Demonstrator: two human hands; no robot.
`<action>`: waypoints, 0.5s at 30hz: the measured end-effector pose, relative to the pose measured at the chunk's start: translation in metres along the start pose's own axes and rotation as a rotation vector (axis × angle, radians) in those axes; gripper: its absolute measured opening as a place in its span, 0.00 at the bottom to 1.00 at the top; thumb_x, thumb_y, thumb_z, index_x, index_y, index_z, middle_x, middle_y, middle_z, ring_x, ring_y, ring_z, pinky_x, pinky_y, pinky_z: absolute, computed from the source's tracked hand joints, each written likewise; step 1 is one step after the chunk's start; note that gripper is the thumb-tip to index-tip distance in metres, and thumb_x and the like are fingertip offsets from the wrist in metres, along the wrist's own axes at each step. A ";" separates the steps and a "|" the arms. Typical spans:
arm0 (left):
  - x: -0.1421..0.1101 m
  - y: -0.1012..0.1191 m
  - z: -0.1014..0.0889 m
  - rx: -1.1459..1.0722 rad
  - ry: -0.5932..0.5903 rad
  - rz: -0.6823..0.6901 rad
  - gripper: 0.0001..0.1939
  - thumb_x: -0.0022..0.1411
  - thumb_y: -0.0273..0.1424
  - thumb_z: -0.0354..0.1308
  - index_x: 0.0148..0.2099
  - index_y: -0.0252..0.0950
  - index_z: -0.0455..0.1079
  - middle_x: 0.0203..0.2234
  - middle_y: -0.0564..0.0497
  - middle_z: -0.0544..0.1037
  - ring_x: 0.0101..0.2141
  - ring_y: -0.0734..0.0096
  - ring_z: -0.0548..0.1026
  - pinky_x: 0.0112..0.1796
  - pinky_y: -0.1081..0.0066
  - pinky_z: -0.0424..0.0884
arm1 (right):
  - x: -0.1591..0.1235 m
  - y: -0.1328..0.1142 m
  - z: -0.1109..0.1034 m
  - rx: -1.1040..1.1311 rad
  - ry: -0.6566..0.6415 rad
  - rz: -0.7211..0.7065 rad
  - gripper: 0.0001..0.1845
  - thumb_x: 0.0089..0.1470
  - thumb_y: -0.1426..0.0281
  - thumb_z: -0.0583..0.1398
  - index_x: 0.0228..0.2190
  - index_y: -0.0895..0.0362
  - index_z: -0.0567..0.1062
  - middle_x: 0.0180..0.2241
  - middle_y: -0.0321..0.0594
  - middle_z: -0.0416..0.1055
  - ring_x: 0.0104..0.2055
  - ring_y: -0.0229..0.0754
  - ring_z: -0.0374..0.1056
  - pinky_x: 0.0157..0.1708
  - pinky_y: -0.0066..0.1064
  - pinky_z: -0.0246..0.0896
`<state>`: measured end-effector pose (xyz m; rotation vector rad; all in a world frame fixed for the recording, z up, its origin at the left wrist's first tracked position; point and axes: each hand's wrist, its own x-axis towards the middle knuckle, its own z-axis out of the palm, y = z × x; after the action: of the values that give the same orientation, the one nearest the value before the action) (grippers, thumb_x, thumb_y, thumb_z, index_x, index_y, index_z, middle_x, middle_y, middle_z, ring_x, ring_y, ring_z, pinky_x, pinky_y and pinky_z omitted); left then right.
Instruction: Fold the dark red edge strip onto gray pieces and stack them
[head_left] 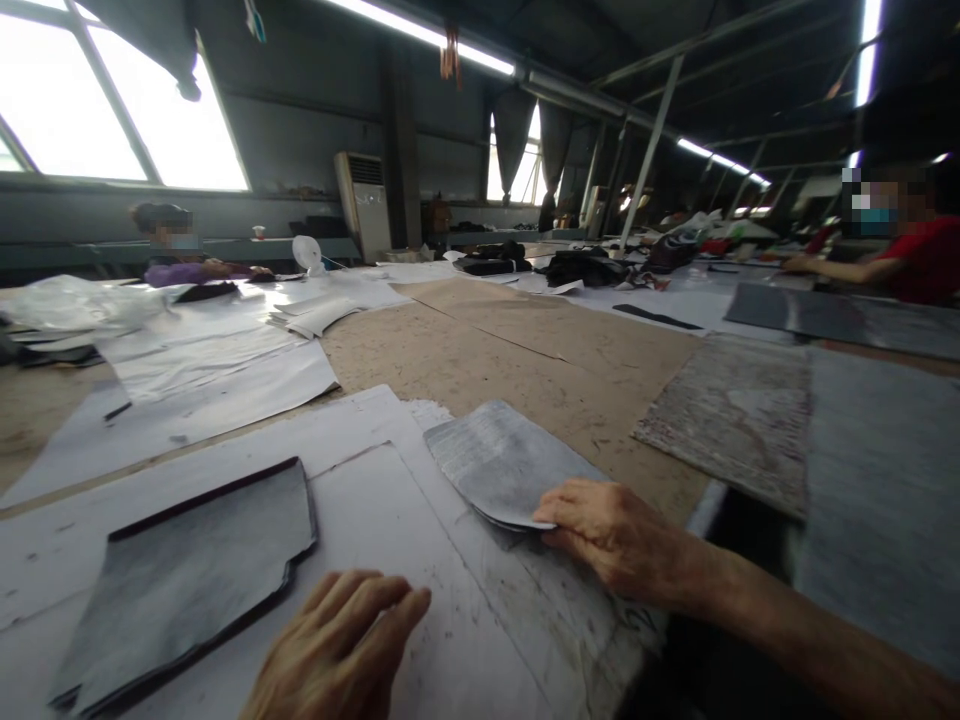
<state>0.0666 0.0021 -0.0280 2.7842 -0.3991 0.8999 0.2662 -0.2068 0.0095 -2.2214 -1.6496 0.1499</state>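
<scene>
My right hand [607, 535] pinches the near right edge of a small stack of grey fabric pieces [510, 460] between thumb and fingers. The pieces have a rounded outline, and their layered edges show along the near side. My left hand [349, 640] hovers over or rests on the white paper [375, 490], fingers loosely stretched and holding nothing. To its left lies a larger grey fabric panel [202, 575] with dark folded edges and a notch at its right side. Whether the left palm touches the paper cannot be made out.
Brown board [480, 350] covers the middle of the table. At right are a worn mottled board [739, 415] and a grey sheet [885, 480], with a dark gap beside them. Dark cloth piles [585, 268] and a white fan [307, 255] stand farther back. Two people sit at the far sides.
</scene>
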 end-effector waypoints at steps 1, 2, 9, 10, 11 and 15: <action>0.008 0.002 0.002 -0.032 -0.006 -0.002 0.18 0.60 0.24 0.45 0.52 0.39 0.63 0.36 0.46 0.75 0.35 0.65 0.73 0.32 0.67 0.72 | 0.001 0.001 -0.002 0.038 0.002 0.024 0.11 0.55 0.73 0.51 0.33 0.56 0.74 0.34 0.40 0.70 0.37 0.41 0.65 0.39 0.29 0.58; 0.015 0.004 0.005 -0.058 -0.014 -0.003 0.19 0.59 0.23 0.45 0.52 0.38 0.62 0.37 0.45 0.75 0.35 0.65 0.73 0.32 0.67 0.72 | 0.002 0.001 -0.004 0.073 0.005 0.053 0.11 0.55 0.70 0.51 0.31 0.56 0.74 0.33 0.39 0.71 0.37 0.40 0.65 0.39 0.28 0.58; 0.040 0.014 0.029 -0.161 -0.120 -0.022 0.23 0.61 0.25 0.45 0.58 0.37 0.54 0.50 0.44 0.66 0.43 0.59 0.67 0.40 0.60 0.67 | 0.001 0.010 -0.006 0.205 0.065 0.293 0.20 0.56 0.62 0.48 0.20 0.57 0.69 0.22 0.36 0.67 0.25 0.39 0.63 0.24 0.27 0.56; 0.042 0.014 0.032 -0.164 -0.127 -0.025 0.23 0.61 0.25 0.45 0.58 0.37 0.54 0.51 0.44 0.65 0.44 0.59 0.66 0.41 0.59 0.66 | 0.001 0.010 -0.004 0.207 0.080 0.323 0.19 0.56 0.63 0.48 0.20 0.57 0.69 0.20 0.35 0.66 0.23 0.39 0.61 0.22 0.27 0.54; 0.044 0.014 0.035 -0.166 -0.136 -0.026 0.22 0.61 0.25 0.45 0.58 0.37 0.54 0.51 0.44 0.64 0.45 0.59 0.65 0.42 0.58 0.65 | 0.001 0.010 -0.001 0.205 0.096 0.346 0.18 0.55 0.63 0.48 0.20 0.57 0.68 0.20 0.35 0.65 0.22 0.38 0.61 0.21 0.27 0.53; 0.057 0.012 0.044 -0.138 -0.165 -0.087 0.18 0.62 0.26 0.45 0.55 0.36 0.58 0.47 0.45 0.67 0.42 0.60 0.66 0.42 0.58 0.63 | 0.002 -0.003 0.009 0.144 0.167 0.350 0.10 0.50 0.68 0.53 0.25 0.56 0.72 0.25 0.36 0.69 0.29 0.40 0.64 0.28 0.27 0.55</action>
<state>0.1314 -0.0314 -0.0284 2.7330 -0.3467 0.6014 0.2613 -0.2017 0.0030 -2.3215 -1.1187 0.1628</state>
